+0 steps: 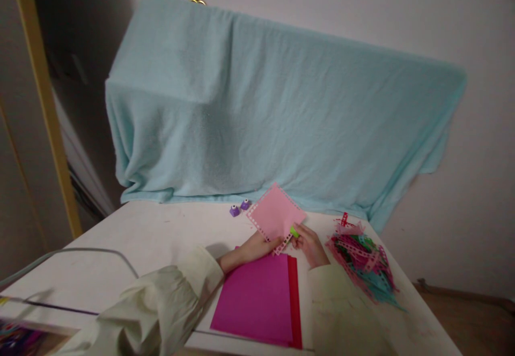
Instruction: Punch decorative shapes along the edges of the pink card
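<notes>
Both hands (257, 246) (309, 243) hold pink paper (276, 214), seemingly punching

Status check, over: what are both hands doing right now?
Left hand holds pink sheet. Right hand presses green punch on its edge. Paper scraps alongside.

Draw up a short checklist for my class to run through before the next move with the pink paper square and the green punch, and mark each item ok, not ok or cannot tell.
1. Left hand steadies the light pink paper square at its lower edge: ok.
2. Right hand grips the green punch: ok.
3. Punch sits on the square's edge: ok.
4. Punch lines up with the holes already along the border: cannot tell, too small.
5. Magenta sheets lie flat below the hands: ok.
6. Pile of cut strips lies apart from the square: ok.
</notes>
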Action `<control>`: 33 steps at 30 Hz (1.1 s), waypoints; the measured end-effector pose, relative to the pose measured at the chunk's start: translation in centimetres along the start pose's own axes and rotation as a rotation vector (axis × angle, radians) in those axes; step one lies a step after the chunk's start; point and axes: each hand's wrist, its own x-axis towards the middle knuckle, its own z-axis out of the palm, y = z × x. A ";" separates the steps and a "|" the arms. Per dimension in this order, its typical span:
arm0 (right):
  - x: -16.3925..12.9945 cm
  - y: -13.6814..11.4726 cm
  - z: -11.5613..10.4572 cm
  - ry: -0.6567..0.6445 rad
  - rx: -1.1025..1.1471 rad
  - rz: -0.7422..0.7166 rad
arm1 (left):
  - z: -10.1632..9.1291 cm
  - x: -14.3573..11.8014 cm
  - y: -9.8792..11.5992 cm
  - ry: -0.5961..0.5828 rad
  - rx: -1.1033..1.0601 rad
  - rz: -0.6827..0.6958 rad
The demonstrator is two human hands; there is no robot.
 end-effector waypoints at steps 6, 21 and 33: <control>0.2 0.0 0.0 0.007 0.017 0.012 | 0.0 -0.1 -0.2 0.008 0.018 -0.040; -0.1 -0.2 0.1 0.016 0.039 -0.002 | 0.0 -0.1 -0.3 0.023 0.008 -0.018; 0.0 -0.1 0.1 0.006 -0.125 -0.013 | 0.1 0.0 -0.2 0.001 -0.029 -0.001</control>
